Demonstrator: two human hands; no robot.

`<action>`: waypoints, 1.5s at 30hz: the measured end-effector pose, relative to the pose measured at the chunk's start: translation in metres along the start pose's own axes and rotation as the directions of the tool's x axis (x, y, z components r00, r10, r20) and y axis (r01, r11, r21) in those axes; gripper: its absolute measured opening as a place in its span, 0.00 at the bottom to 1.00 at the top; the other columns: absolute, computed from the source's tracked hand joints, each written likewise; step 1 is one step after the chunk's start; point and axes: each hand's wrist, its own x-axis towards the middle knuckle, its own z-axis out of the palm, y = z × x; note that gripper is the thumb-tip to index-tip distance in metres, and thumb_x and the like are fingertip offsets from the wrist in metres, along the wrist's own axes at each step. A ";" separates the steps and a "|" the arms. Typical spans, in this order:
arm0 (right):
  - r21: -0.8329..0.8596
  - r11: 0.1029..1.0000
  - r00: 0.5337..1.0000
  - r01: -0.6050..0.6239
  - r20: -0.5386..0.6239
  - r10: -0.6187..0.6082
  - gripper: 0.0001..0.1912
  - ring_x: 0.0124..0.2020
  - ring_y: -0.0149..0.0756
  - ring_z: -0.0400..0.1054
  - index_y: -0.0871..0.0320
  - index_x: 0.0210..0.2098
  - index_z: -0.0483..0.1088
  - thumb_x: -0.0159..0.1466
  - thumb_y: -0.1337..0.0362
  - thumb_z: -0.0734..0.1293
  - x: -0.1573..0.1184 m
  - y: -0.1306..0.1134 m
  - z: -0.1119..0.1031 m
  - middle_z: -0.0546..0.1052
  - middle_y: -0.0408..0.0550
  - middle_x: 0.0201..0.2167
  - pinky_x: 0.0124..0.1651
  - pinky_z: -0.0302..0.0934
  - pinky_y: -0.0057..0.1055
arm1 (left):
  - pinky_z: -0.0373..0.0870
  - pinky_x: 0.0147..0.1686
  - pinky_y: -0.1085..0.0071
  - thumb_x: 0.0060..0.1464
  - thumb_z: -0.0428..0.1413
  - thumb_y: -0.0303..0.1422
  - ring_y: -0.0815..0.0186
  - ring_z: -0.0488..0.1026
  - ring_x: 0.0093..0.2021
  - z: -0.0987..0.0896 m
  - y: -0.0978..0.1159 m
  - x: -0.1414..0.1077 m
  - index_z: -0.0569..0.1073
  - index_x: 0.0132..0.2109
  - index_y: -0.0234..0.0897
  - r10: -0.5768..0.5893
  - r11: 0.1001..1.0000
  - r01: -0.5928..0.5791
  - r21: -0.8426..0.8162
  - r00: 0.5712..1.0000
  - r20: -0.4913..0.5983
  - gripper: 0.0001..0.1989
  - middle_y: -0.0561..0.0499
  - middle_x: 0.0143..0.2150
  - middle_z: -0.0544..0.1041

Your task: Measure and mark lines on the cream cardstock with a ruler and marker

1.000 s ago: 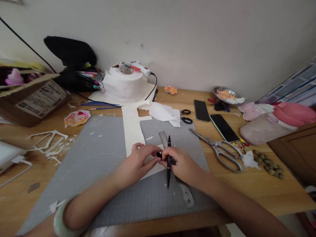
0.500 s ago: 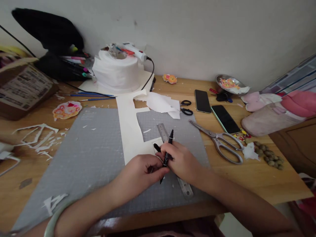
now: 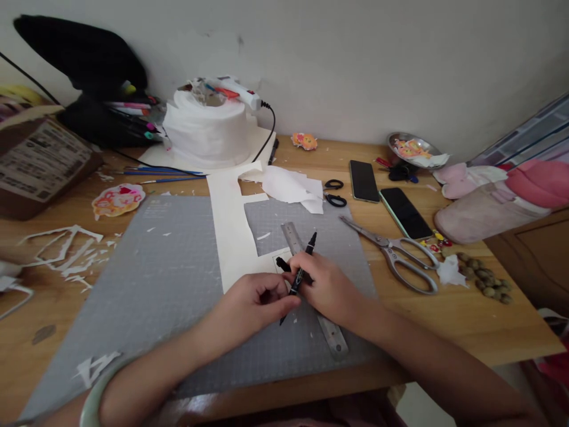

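My right hand (image 3: 331, 290) is closed around a slim black double-ended marker (image 3: 300, 275), which slants with a narrow point at its lower end. My left hand (image 3: 260, 301) meets it, fingers curled and thumb laid across the marker's lower part. A short black piece like a cap (image 3: 282, 263) sticks out by the fingertips; which hand has it I cannot tell. Under the hands lies a cut sheet of white paper (image 3: 233, 237) with thin drawn lines near its right corner. A steel ruler (image 3: 333, 338) runs slantwise beneath my right hand.
A grey cutting mat (image 3: 178, 332) covers the middle of the wooden table. To the right are large scissors (image 3: 386, 242), two phones (image 3: 405, 213) and a metal bowl (image 3: 391, 142). Behind stand a white paper roll (image 3: 208, 133) and a glue gun (image 3: 240, 92). Paper scraps (image 3: 66, 252) lie left.
The marker has tilted further, its upper end shifting right and its lower point left. My left hand has moved slightly up and left. The view has shifted a little.
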 end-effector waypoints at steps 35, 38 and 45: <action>0.578 0.801 0.942 -0.158 -0.156 0.298 0.15 0.18 0.26 0.66 0.53 0.38 0.58 0.65 0.51 0.66 -0.004 0.008 -0.006 0.71 0.35 0.21 0.17 0.60 0.18 | 0.60 0.24 0.71 0.57 0.41 0.29 0.66 0.66 0.22 -0.034 0.004 -0.004 0.60 0.33 0.43 0.286 0.844 -0.011 0.536 0.856 -0.432 0.06 0.57 0.23 0.67; 0.560 0.809 0.957 -0.181 -0.092 0.277 0.12 0.21 0.26 0.70 0.54 0.37 0.58 0.66 0.55 0.66 -0.009 0.006 -0.003 0.74 0.39 0.25 0.22 0.66 0.20 | 0.61 0.25 0.70 0.57 0.40 0.31 0.65 0.68 0.23 -0.031 0.005 -0.005 0.61 0.35 0.42 0.276 0.825 -0.013 0.566 0.882 -0.383 0.06 0.56 0.25 0.68; 0.432 0.892 0.983 -0.131 -0.060 0.174 0.08 0.27 0.26 0.73 0.55 0.37 0.61 0.70 0.58 0.63 -0.014 0.015 -0.001 0.78 0.43 0.30 0.30 0.68 0.22 | 0.61 0.25 0.70 0.59 0.41 0.31 0.66 0.67 0.24 -0.030 -0.003 -0.004 0.65 0.40 0.41 0.209 0.883 -0.043 0.467 0.928 -0.310 0.09 0.57 0.25 0.68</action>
